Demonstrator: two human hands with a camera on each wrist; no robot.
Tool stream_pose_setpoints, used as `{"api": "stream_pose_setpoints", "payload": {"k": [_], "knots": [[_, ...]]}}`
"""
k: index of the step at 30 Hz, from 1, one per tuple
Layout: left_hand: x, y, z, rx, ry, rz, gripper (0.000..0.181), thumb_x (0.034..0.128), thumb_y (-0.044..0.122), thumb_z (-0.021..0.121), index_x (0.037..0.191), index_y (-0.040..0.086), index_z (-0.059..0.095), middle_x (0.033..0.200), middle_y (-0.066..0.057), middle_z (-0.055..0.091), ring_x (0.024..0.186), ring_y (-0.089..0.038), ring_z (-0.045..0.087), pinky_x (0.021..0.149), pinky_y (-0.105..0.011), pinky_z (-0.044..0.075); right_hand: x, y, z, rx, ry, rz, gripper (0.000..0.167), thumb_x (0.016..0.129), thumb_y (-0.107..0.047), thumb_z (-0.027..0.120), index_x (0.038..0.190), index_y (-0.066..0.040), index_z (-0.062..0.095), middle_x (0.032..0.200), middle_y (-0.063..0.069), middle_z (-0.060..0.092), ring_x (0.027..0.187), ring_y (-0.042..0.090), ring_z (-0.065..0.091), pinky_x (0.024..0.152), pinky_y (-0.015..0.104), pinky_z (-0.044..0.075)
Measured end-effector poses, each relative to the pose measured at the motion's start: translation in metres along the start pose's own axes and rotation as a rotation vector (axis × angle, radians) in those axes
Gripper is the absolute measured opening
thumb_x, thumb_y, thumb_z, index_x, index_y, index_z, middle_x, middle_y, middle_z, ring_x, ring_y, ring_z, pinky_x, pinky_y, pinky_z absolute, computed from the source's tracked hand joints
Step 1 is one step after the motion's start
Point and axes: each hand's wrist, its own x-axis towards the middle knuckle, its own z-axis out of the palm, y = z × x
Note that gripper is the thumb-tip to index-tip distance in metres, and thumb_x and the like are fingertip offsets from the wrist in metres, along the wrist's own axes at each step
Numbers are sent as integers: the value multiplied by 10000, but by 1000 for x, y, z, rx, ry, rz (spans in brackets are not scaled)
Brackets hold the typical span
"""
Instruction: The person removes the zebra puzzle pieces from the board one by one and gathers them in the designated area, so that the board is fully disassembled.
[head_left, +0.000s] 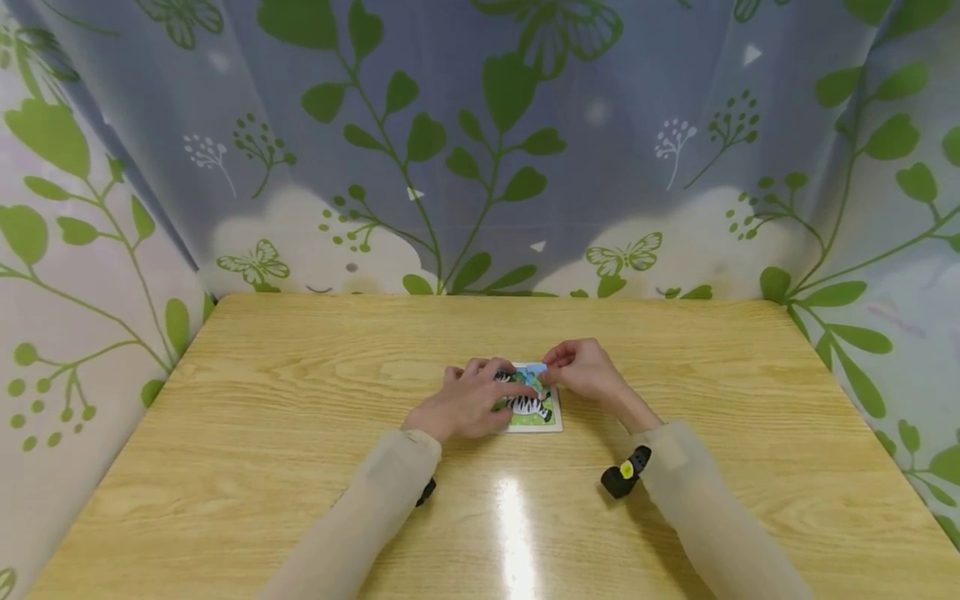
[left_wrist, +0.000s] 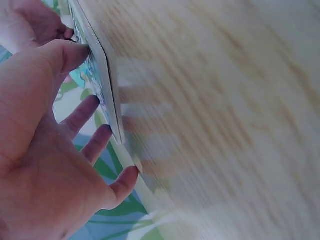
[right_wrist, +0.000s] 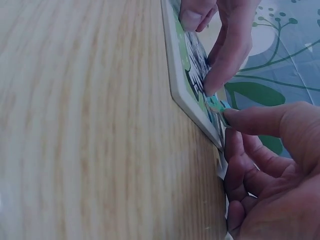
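A small square zebra puzzle board [head_left: 556, 423] with a pale rim lies flat on the wooden table; its rim [right_wrist: 176, 75] also shows in the right wrist view. My left hand [head_left: 468, 400] is spread over its left part, fingertips resting on the picture and board edge; in the left wrist view the hand [left_wrist: 60, 135] has its fingers apart. At the upper right corner, my right hand [head_left: 587, 371] pinches a blue-green puzzle piece [head_left: 536, 368] between thumb and finger. In the right wrist view that piece [right_wrist: 218, 104], held by the hand [right_wrist: 280, 165], is tilted over the board's edge.
The wooden table [head_left: 300, 358] extends around the board on all sides. A curtain [head_left: 465, 167] with leaves and butterflies hangs behind its far edge and at both sides. Black wrist devices [head_left: 626, 472] are strapped under both sleeves.
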Motion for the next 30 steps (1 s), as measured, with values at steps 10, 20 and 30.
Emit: {"api": "stream_pose_setpoints", "payload": {"k": [10,20,30], "knots": [[-1,-6,4,-25,12,14,424,1064,350,472,1464,486,509,1639,15,326,1443,-350,353,1042,-585,322,1,8,-4,82,9,-66,266,891,-124,757,1115,-1,684,967,73,686,858,155,597,715,251,473],[0,-10,6,-165,85,-10,386,1014,375,600,1399,381,612,1607,16,407,1456,-322,385,1077,-593,298,-9,23,-22,84,-5,-174,232,932,-108,725,1117,16,660,957,88,688,832,176,617,685,261,496],[6,-2,4,-289,135,-132,626,917,501,708,1466,243,553,1600,-99,387,1452,-368,346,1110,-622,253,-13,39,-53,35,50,-180,261,944,-126,718,1141,28,644,978,129,696,814,158,606,650,259,505]]}}
